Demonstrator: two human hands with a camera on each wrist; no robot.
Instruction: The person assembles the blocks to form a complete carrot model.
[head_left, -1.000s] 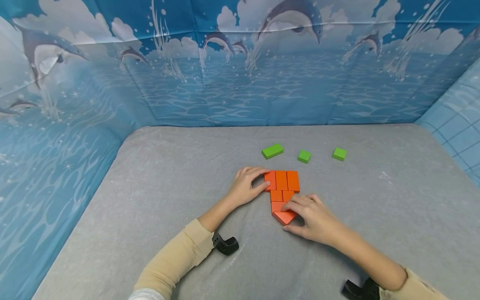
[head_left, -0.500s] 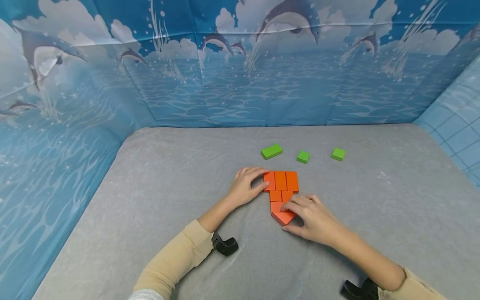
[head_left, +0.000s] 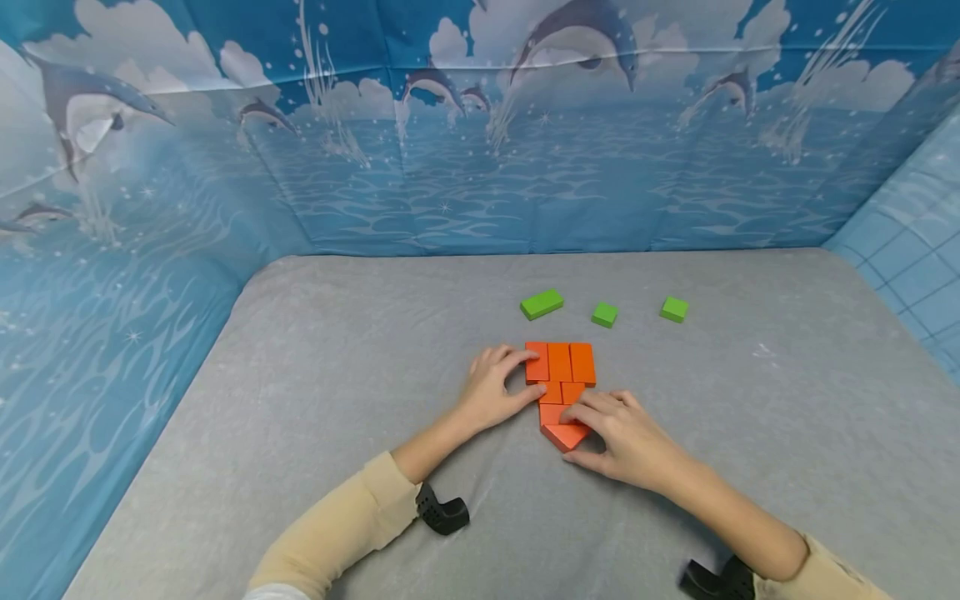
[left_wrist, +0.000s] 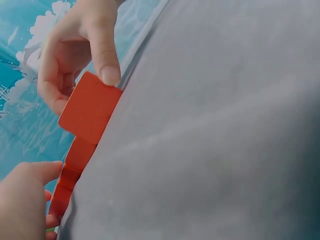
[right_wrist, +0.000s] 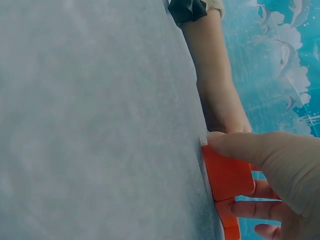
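Orange blocks lie flat against each other in the head view. Three upright rectangular blocks (head_left: 559, 362) form the far row, with two small blocks (head_left: 551, 393), a crosswise block (head_left: 550, 414) and a triangular block (head_left: 562, 436) nearer. My left hand (head_left: 491, 390) is at the group's left side, forefinger on the far-left block and thumb by the left small block. My right hand (head_left: 630, 437) pinches the triangular block, thumb at its near edge and fingers over the crosswise block. In the right wrist view the thumb (right_wrist: 225, 142) presses on an orange block face (right_wrist: 227, 172).
Beyond the orange group lie a long green block (head_left: 542, 304) and two small green blocks, one in the middle (head_left: 604, 315) and one at right (head_left: 674, 309). A grey cloth (head_left: 337, 350) covers the surface. Dolphin-print curtains (head_left: 465, 183) hang behind and at the sides.
My left hand has slid slightly nearer, its thumb going from the far-left block to the left small block. The right hand and the blocks keep their places.
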